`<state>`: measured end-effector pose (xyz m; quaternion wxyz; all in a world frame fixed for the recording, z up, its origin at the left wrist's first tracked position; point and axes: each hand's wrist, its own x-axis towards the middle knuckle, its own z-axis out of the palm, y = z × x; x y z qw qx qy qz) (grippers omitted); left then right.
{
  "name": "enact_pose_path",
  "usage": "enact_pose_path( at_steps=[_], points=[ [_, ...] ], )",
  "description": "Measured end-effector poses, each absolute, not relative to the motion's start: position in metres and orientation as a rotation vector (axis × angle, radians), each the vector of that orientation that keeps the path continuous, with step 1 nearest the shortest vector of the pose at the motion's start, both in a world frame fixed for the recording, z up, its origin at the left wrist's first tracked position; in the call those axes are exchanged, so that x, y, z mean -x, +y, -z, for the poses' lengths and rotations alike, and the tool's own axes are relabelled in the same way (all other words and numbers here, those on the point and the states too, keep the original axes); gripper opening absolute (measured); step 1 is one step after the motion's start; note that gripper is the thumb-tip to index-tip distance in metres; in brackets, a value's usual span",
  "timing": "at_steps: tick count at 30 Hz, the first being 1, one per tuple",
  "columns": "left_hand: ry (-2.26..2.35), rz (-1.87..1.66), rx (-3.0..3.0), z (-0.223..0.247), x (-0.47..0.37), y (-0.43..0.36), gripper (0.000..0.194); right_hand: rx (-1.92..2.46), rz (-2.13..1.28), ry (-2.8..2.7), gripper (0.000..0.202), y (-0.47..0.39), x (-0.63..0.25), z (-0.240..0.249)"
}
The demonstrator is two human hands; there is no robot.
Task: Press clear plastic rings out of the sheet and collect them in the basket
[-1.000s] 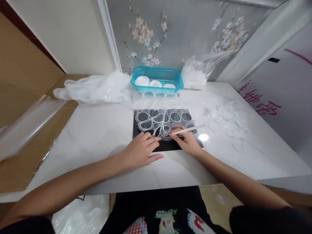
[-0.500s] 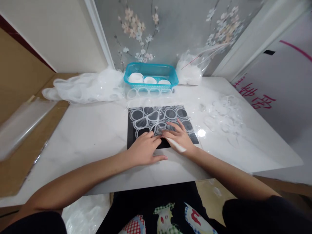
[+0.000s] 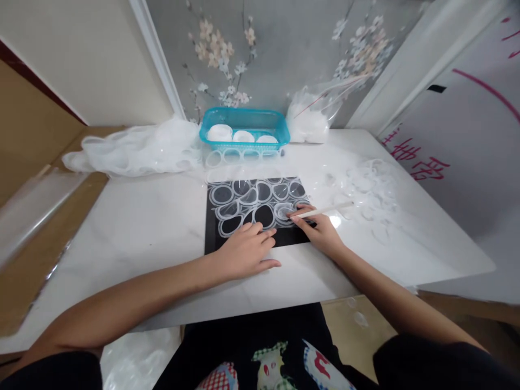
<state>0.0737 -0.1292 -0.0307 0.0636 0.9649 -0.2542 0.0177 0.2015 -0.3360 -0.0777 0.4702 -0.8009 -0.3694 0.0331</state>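
Note:
On the table lies a black mat under a clear plastic sheet marked with rows of whitish rings. My left hand rests flat at the mat's near edge, fingertips on the sheet and thumb stretched to the right; nothing is in it. My right hand pinches a slim white pen-like tool, held slanting over the sheet's right side. The tool's tip is at a ring near the fingers. Its exact kind cannot be made out.
Behind the mat stands a blue plastic basket with several white round pieces. Beside it are a clear bag of white material and a pile of ringed film. Loose clear ring scraps lie at right. Cardboard is at left.
My right hand has moved right, away from my left hand, and the white tool now points across the sheet instead of lying back over the wrist. My left hand stays nearly in place.

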Motion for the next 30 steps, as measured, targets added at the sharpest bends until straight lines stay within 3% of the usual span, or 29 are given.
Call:
enact_pose_path(
  at_steps=[14,21,27,30],
  points=[
    [-0.714,0.111,-2.920,0.036,-0.099,-0.148,0.063,1.938,-0.129,-0.885,0.020,-0.335,-0.206,0.078],
    [-0.671,0.183,-2.889,0.032,-0.099,-0.149,0.062,1.977,-0.086,-0.929,0.019,-0.337,-0.201,0.081],
    [-0.602,0.285,-2.802,0.022,-0.104,-0.150,0.080,2.172,0.351,-1.368,0.023,-0.334,-0.224,0.075],
    [-0.530,0.358,-2.768,0.012,-0.108,-0.147,0.084,2.237,0.694,-0.934,0.032,-0.337,-0.263,0.056]
  ],
)
